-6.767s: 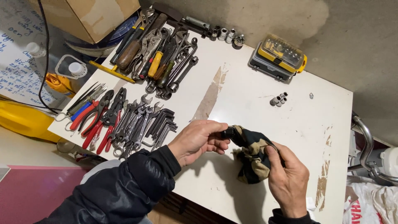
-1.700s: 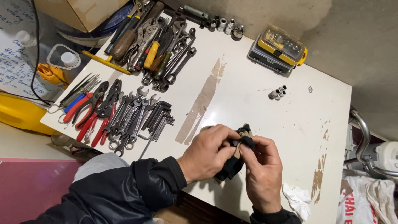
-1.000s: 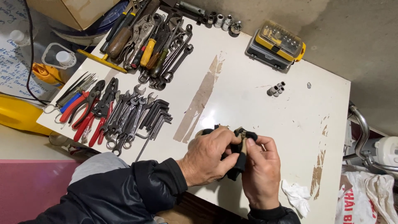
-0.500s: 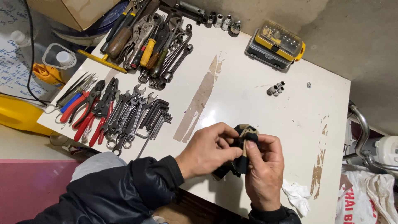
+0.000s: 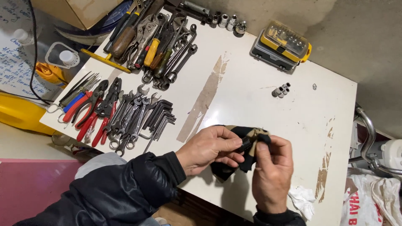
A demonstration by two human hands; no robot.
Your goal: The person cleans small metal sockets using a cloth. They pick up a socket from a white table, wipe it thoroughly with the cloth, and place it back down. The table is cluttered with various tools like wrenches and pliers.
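My left hand [image 5: 209, 148] pinches a small dark socket-like metal piece [image 5: 246, 143] wrapped in a black and tan rag [image 5: 234, 165]. My right hand [image 5: 272, 171] presses the rag's top fold against that piece with thumb and fingers. Both hands hover just over the near edge of the white table [image 5: 251, 96]. Most of the metal piece is hidden by cloth and fingers.
Left of my hands lie rows of wrenches and hex keys [image 5: 140, 119] and red-handled pliers [image 5: 90, 113]. Screwdrivers and spanners [image 5: 157, 46] crowd the far left. A yellow bit case [image 5: 282, 50], two small sockets [image 5: 280, 90] and crumpled white tissue [image 5: 302, 197] also sit here.
Both hands kept working the rag around the small piece, shifting slightly right. The rag has gone from loose and spread out to bunched tightly between my fingers.
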